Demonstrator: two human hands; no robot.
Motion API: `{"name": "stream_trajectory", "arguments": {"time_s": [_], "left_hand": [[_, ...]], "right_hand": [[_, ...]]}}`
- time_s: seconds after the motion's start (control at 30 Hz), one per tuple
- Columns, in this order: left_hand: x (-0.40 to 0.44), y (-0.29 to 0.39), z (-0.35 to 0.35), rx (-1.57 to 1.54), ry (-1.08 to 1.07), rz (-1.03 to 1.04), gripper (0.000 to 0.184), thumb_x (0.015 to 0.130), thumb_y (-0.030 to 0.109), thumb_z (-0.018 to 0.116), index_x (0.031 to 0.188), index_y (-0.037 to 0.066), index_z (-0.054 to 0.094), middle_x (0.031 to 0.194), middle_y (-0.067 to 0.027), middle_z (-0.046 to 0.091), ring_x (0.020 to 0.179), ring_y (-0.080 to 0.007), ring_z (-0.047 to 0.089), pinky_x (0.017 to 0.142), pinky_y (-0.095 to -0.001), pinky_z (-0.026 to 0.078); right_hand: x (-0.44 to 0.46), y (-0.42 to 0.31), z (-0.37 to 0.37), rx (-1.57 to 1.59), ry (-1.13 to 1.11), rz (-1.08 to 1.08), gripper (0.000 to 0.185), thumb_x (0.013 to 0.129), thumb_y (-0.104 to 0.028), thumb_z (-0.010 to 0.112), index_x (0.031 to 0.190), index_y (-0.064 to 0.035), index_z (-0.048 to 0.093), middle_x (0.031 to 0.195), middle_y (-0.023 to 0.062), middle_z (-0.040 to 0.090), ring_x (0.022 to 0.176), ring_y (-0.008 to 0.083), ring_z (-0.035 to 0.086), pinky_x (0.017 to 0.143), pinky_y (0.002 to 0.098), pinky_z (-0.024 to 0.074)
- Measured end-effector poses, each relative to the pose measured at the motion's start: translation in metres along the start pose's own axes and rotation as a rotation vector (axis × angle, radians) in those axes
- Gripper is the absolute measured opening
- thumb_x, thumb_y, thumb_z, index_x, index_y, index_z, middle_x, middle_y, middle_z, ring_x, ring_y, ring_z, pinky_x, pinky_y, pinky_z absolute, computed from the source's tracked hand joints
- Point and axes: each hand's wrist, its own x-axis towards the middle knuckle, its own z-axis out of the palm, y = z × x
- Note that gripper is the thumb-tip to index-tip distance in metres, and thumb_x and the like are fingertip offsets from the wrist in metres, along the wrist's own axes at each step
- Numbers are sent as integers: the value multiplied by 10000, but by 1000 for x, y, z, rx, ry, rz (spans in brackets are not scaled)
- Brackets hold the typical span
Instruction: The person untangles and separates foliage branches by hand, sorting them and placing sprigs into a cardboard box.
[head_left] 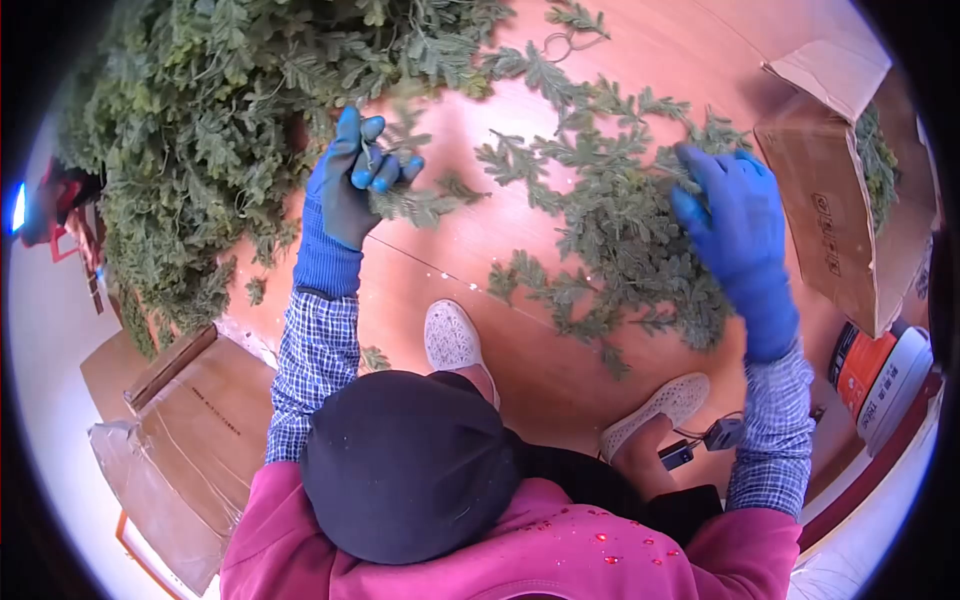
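Both hands wear blue gloves. My left hand [365, 175] is closed on a small green artificial sprig [415, 207], its leafy tips hanging out to the right of the fingers, beside a large heap of greenery [200, 120]. On the right, my right hand [730, 205] has its fingers curled at the upper right edge of a loose garland [630, 225] that lies on the wooden floor. What its fingertips hold is partly hidden by the glove, but garland leaves show right at them.
An open cardboard box [815, 200] with greenery inside stands at the right, above an orange and white container [880, 375]. Another cardboard box [200, 430] lies at the lower left. A small black device [675, 455] with a cable is near the right shoe [660, 408].
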Motion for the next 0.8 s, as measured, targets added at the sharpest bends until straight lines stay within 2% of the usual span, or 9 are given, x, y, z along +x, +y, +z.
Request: {"name": "stream_trajectory", "arguments": {"time_s": [0.1, 0.3, 0.43, 0.5, 0.57, 0.63, 0.7, 0.77, 0.8], "left_hand": [[-4, -6, 11, -98, -177, -67, 169, 938, 217, 482, 976, 64, 540, 518, 18, 362, 478, -146, 403, 784, -454, 530], [-21, -20, 64, 10, -378, -95, 345, 999, 376, 428, 960, 51, 535, 455, 26, 322, 407, -129, 370, 607, -326, 483], [-31, -20, 80, 504, 51, 56, 435, 1004, 402, 416, 958, 17, 615, 596, 5, 527, 439, -73, 432, 487, -194, 403], [-33, -29, 61, 847, 292, 305, 417, 988, 369, 476, 962, -8, 653, 707, -35, 607, 483, -62, 494, 453, -192, 381], [-39, -37, 41, 823, 185, 453, 394, 974, 334, 522, 967, -35, 657, 732, -52, 626, 544, -85, 553, 501, -229, 431], [-40, -43, 45, 749, 45, 533, 390, 974, 347, 513, 906, -28, 595, 653, -77, 576, 573, -165, 566, 785, -414, 525], [-41, -42, 48, 135, 95, 288, 301, 968, 281, 527, 859, 5, 573, 588, -50, 513, 607, -184, 556, 938, -495, 466], [-36, -46, 42, -58, 187, 173, 289, 971, 257, 517, 799, 29, 558, 562, -33, 477, 609, -169, 540, 930, -481, 471], [-31, -48, 36, -240, 282, 46, 298, 975, 232, 506, 740, 53, 544, 536, -16, 442, 612, -153, 524, 921, -466, 475]], "right_hand": [[7, 13, -11, -233, -65, -72, 694, 650, -325, 786, 1239, -64, 530, 1162, 148, 590, 1080, 337, 552, 992, 419, 379], [83, -64, 19, 808, 126, -478, 885, 638, -302, 841, 1399, -112, 430, 1403, 175, 456, 1287, 325, 449, 1041, 431, 375], [87, -134, 77, 1590, -778, -241, 584, 677, -174, 840, 1174, -49, 562, 1032, 71, 666, 994, 156, 612, 845, 317, 503], [62, -163, 98, 1867, -539, 70, 366, 723, -154, 793, 1004, -27, 596, 853, 21, 667, 824, 116, 634, 730, 292, 519], [49, -167, 107, 1697, -524, 69, 252, 784, -162, 737, 954, -23, 614, 831, 39, 667, 794, 115, 643, 684, 285, 521], [43, -165, 76, 1558, -1026, 378, 224, 813, -203, 705, 939, -33, 631, 777, 36, 667, 743, 120, 642, 651, 294, 525], [36, -169, 91, 1419, -883, 224, 208, 838, -213, 672, 946, -38, 650, 707, 66, 658, 681, 187, 649, 634, 329, 527], [41, -157, 63, 790, -557, -31, 211, 856, -254, 625, 953, -70, 662, 703, 112, 652, 661, 277, 645, 631, 406, 529], [44, -153, 45, 604, -643, -5, 244, 842, -284, 604, 1016, -124, 663, 760, 151, 653, 708, 336, 638, 672, 461, 522]]}}
